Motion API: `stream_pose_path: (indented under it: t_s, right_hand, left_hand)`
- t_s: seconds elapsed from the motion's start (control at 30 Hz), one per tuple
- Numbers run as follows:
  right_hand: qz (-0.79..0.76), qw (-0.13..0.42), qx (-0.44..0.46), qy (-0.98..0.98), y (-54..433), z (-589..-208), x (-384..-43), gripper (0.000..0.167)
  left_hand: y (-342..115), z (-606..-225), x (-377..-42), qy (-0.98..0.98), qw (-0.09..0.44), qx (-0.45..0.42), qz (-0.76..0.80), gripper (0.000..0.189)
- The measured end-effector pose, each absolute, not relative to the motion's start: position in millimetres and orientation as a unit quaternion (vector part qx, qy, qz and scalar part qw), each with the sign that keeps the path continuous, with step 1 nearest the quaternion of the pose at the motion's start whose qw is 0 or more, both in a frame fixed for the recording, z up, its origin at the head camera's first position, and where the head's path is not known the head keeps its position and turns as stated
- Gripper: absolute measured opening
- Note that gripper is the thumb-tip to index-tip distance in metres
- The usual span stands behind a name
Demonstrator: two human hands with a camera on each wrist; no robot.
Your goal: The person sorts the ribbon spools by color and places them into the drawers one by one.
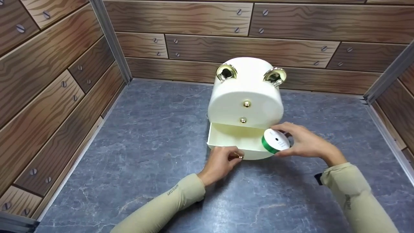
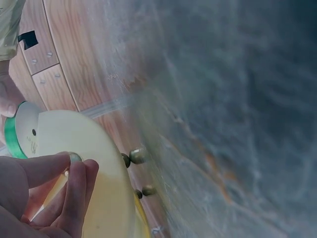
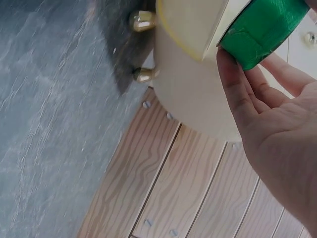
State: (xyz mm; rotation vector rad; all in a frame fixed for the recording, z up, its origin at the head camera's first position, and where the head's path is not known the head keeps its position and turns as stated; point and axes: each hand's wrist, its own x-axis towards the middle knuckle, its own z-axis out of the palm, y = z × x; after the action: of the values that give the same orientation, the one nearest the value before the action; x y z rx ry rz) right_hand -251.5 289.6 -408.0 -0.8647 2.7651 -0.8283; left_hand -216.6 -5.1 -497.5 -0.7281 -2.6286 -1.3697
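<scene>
A cream drawer box (image 1: 245, 87) with gold ring-shaped ears stands on the table, its bottom drawer (image 1: 226, 136) pulled out toward the front. My left hand (image 1: 221, 163) pinches the small gold knob (image 1: 241, 157) on that drawer's front. My right hand (image 1: 302, 139) holds a spool of green ribbon (image 1: 276, 141) with a white paper face, tilted over the drawer's right end. In the right wrist view the ribbon's green side (image 3: 265, 32) lies between thumb and fingers. No contents show in the visible part of the drawer.
Two more gold knobs sit on the box front, the upper knob (image 1: 247, 104) above the other. Wood-patterned walls (image 1: 207, 48) with a metal corner post (image 1: 111, 42) enclose the grey marbled tabletop (image 1: 155, 129) at the back and both sides.
</scene>
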Motion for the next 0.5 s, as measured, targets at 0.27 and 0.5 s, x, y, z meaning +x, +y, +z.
stream_pose_path:
  t_s: [0.27, 0.5]
  right_hand:
    - [-0.276, 0.065, -0.293, 0.913, 274.5, -412.6, -254.1, 0.082]
    - [-0.263, 0.053, -0.301, 0.915, 265.0, -414.4, -260.2, 0.081]
  left_hand:
    - [-6.2, -498.9, -217.0, -0.863, 0.049, -0.244, -0.44, 0.013]
    - [-7.2, -498.4, -217.3, -0.863, 0.053, -0.247, -0.437, 0.013]
